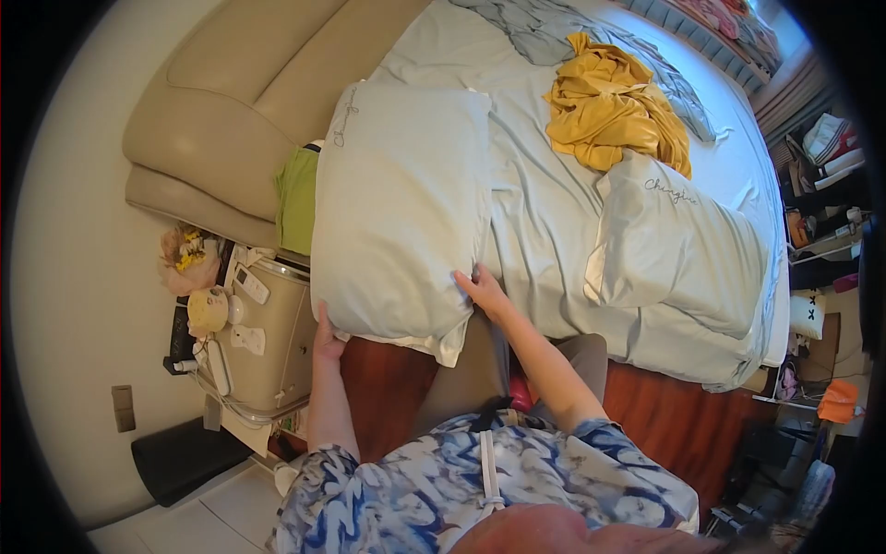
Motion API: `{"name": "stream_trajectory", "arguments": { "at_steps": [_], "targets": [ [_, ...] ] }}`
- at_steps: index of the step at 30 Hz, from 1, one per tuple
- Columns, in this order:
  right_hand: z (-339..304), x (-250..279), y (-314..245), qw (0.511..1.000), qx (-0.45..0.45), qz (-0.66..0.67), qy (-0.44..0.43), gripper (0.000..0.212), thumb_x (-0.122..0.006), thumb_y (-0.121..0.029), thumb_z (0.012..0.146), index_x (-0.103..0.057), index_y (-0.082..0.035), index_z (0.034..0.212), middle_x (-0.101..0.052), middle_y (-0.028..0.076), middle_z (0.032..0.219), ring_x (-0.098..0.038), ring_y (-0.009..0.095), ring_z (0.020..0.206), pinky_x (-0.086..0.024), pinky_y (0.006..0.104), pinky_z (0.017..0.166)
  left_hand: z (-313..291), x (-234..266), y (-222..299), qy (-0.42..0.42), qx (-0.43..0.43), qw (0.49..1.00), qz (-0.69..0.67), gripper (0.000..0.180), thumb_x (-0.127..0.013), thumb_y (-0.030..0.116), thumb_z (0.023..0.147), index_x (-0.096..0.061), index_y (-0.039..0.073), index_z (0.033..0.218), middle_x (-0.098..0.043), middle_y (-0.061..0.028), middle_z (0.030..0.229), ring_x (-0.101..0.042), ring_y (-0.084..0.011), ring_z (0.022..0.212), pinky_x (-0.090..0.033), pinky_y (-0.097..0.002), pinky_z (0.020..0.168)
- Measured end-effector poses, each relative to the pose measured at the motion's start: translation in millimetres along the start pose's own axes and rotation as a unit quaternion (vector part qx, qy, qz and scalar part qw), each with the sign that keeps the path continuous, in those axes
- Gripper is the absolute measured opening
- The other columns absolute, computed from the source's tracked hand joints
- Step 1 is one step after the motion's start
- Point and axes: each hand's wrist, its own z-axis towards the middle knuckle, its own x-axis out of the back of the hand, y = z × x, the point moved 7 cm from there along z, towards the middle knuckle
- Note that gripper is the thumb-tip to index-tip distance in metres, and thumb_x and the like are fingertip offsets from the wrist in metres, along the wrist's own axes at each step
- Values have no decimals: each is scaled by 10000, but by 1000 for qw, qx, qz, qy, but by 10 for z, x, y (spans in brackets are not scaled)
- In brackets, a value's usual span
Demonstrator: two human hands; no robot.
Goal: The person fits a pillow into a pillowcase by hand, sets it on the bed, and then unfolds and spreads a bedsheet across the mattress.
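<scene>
A person's left hand (326, 343) and right hand (480, 288) grip the near corners of a pale pillow (401, 203), fingers clamped on it. The pillow lies on the bed (544, 231), beside a second pillow (678, 245) and yellow cloth (614, 102).

Bed (544, 231), two pillows (401, 203), yellow cloth (609, 111)

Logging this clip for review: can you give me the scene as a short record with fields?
setting: bedroom, seen from above
left hand: grips the near left corner of the large pale pillow
right hand: grips the same pillow's near right edge
bed: pale sheet, second pillow to the right
on bed: crumpled yellow cloth, grey blanket
beside pillow: green cloth
left of bed: nightstand with small items
</scene>
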Motion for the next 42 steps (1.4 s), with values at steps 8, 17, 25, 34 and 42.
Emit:
{"name": "stream_trajectory", "arguments": {
  "at_steps": [8,17,25,34,42],
  "targets": [
    [9,-148,-341,955,-98,273,53,857,-528,-656,775,-285,-115,1393,-363,136,1382,-397,281,1232,-365,508,950,-929,-2295,941,21,-397,888,232,468,-657,44,785,-474,-6,1213,-574,-104,1128,-571,-216,982,-461,-350,870],
    [-1093,350,-1419,907,85,412,11,622,-412,-497,913,-356,-61,1353,-452,151,1321,-485,300,1167,-400,446,984,-2264,-3686,473,-252,-614,623,415,465,-777,99,582,-575,-8,988,-576,-211,962,-608,-321,764,-491,-327,665],
    [-964,466,-2753,927,269,256,62,526,-438,-389,932,-370,-54,1332,-466,146,1297,-510,276,1137,-442,416,945,-2418,-3872,1427,-196,-748,546,324,508,-743,158,567,-597,10,1031,-566,-195,986,-598,-358,774,-490,-373,679],
    [263,253,-3988,831,381,-365,176,623,-595,-387,844,-415,-17,1312,-529,247,1203,-513,332,1125,-393,384,954,-1007,-3791,3193,11,-698,645,311,579,-666,352,801,-468,-21,1197,-596,-186,1018,-598,-242,855,-470,-339,769],
    [-613,-568,-1291,870,213,-413,-164,407,-633,-226,831,-537,-62,1191,-553,172,1054,-581,280,859,-479,353,757,998,-650,1614,279,-340,585,682,890,-683,474,725,-265,59,1391,-296,-321,1347,-347,-433,1226,-377,-453,965]
  ]
}}
